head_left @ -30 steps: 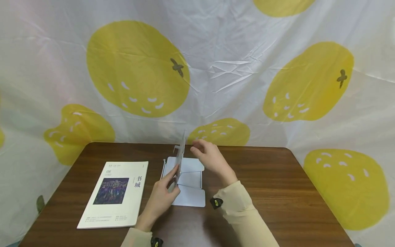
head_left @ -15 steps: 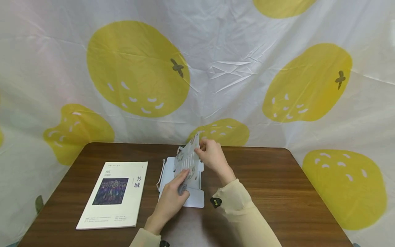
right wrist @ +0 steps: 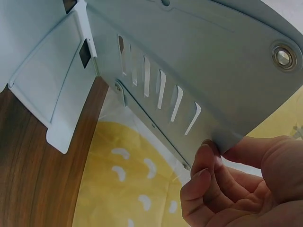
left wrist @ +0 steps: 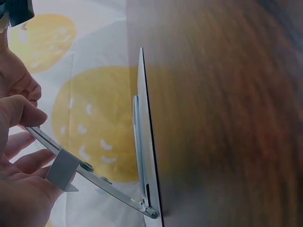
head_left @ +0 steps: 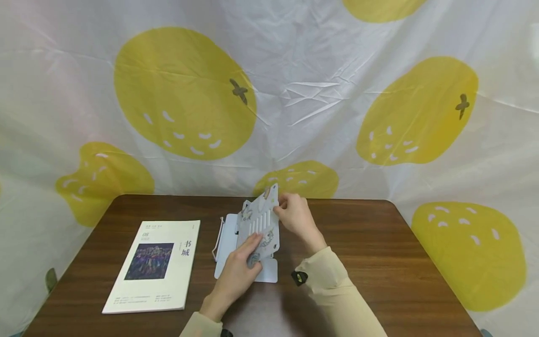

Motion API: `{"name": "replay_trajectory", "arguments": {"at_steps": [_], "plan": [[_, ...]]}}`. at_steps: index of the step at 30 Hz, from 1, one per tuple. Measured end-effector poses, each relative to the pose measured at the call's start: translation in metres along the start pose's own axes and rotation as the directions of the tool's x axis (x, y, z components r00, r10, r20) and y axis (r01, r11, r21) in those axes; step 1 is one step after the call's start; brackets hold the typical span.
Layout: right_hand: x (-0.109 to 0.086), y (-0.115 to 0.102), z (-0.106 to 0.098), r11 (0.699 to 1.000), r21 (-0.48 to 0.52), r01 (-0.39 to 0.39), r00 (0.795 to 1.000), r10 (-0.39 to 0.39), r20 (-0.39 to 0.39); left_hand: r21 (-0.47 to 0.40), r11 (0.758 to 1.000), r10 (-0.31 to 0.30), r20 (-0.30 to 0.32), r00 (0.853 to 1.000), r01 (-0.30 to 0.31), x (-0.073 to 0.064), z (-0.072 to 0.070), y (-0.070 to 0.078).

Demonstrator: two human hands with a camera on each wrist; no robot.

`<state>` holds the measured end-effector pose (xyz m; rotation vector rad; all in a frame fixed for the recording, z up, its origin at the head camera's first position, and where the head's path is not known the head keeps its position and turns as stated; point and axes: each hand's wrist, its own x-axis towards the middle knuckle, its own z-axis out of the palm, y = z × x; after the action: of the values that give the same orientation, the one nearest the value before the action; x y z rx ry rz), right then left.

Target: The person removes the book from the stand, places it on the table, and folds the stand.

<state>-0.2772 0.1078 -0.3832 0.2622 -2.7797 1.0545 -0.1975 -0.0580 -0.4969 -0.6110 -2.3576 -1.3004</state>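
A white metal folding book stand lies on the table, its flat base (head_left: pixel 267 272) down and its slotted, cartoon-printed panel (head_left: pixel 258 217) raised at a slant. The left hand (head_left: pixel 237 267) holds the panel's near edge, thumb on one face and fingers behind it in the left wrist view. Between thumb and fingers, the right hand (head_left: pixel 296 216) pinches the panel's right edge. A hinge joins panel and base, as the left wrist view shows. On the panel's back, a round rubber-like foot (right wrist: pixel 284 57) and several slots show.
Left of the stand lies a white paperback (head_left: pixel 147 267) with Chinese print and a dark picture. A thin wire arm (head_left: pixel 218 238) sits along the base's left side. Behind the dark wooden table (head_left: pixel 362 262) hangs a lemon-print cloth (head_left: pixel 303 112).
The panel has swung over to the right, so its printed face now shows. The right hand has come to its edge and pinches it; the left hand has followed rightward.
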Motion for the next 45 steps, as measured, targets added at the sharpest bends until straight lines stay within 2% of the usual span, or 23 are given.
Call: {"name": "replay_trajectory", "arguments": {"at_steps": [11,20,25,34,45], "plan": [[-0.001,0.016,0.0,1.0,-0.011,-0.026,1.0,0.026,-0.014,-0.007,0.999,0.045,0.014,0.999,-0.044,0.0,0.003,0.001],[-0.005,0.031,0.0,0.998,-0.037,-0.05,0.998,0.049,-0.025,-0.031,0.999,0.042,0.088,0.995,-0.039,0.0,0.006,0.0],[-0.006,0.039,0.001,0.998,-0.033,-0.055,0.998,0.054,-0.034,-0.028,0.999,0.043,0.103,0.994,-0.04,-0.001,0.005,0.0],[-0.011,0.052,0.003,0.998,-0.005,-0.063,0.997,0.063,-0.041,0.019,0.998,0.053,0.103,0.993,-0.055,0.001,-0.003,-0.003],[-0.014,0.069,0.008,0.997,0.007,-0.081,0.996,0.081,-0.036,0.047,0.999,-0.024,0.068,0.997,0.021,0.003,-0.025,-0.008]]}}
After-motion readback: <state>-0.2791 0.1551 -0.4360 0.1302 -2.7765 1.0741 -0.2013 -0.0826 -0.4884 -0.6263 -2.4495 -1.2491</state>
